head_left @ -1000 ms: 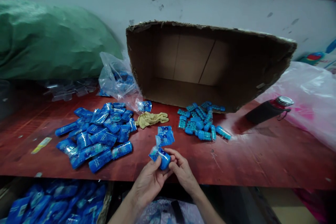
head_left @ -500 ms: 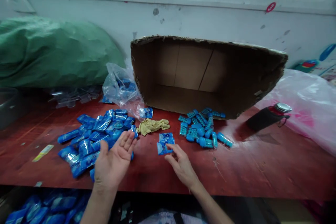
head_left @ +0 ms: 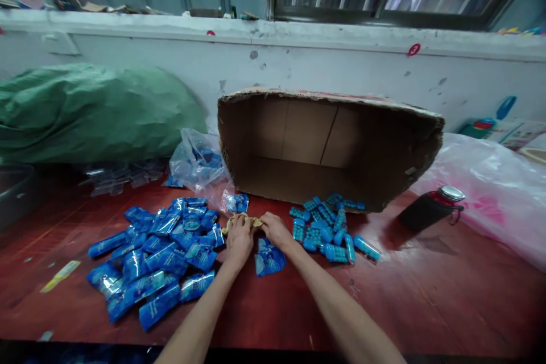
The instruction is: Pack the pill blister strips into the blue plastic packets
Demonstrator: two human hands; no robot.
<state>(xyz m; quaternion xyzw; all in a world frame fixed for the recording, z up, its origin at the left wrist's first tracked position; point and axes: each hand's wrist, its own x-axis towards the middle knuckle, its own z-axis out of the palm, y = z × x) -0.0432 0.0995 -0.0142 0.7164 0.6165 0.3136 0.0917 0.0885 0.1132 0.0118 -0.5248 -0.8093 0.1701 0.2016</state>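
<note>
Both hands on the yellow cloth (head_left: 257, 222), which lies crumpled on the red table (head_left: 367, 307), in front of the open box (head_left: 307, 131), between the blue packets (head_left: 160, 301) and the small blue bottles (head_left: 335, 253). Left hand (head_left: 239, 240): palm down, fingers close together, bent over the cloth's middle; can't tell if they grip it or only press, fingertips hidden. Right hand (head_left: 275, 230): fingertips drawn in, looks like a pinch on the cloth's right end, thumb contact hard to see. Flat blue sachets (head_left: 270, 260) sit just below, right forearm passing close on their right. Handling, my judgement: cloth looks soft and thin, so it should fold and bunch easily; best to anchor with the left and work the right end with a light pinch, catching one layer rather than a wad. Keep pulls short and low, since a wide tug left could knock the packets at the pile's edge, and a swing right could roll the bottles. Wrists a bit high over the sachets would avoid dragging them. Clear bag (head_left: 191, 162) behind looks flimsy and could snag, so better not to sweep that way. Flask (head_left: 420, 213) upright-ish, tilted in view, well off right.
</note>
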